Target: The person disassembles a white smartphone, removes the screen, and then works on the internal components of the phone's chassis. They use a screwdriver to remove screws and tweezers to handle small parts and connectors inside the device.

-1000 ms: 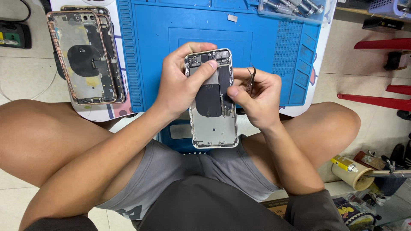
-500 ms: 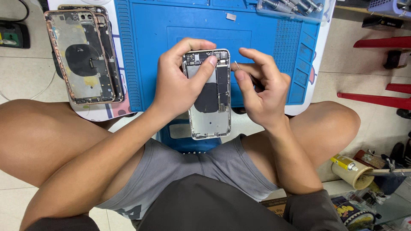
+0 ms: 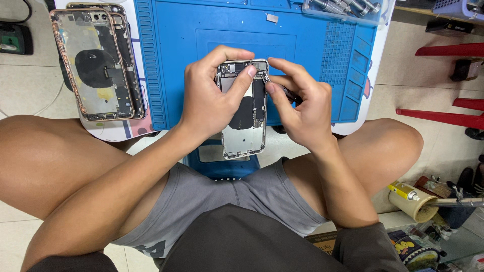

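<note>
Opened phone housing (image 3: 245, 108): held upright above the near edge of the blue mat (image 3: 176, 60), between both hands. Left hand (image 3: 209, 100): wrapped round the housing's left side, thumb pressed on its upper interior. Right hand (image 3: 300, 108): closed on a thin dark tool (image 3: 282, 90), tip at the housing's top right corner. Second housing (image 3: 96, 63), gold-rimmed: flat on the desk (image 3: 116, 132), left of the mat. Since a second ago, the right hand has risen from mid-edge to the top corner.
</note>
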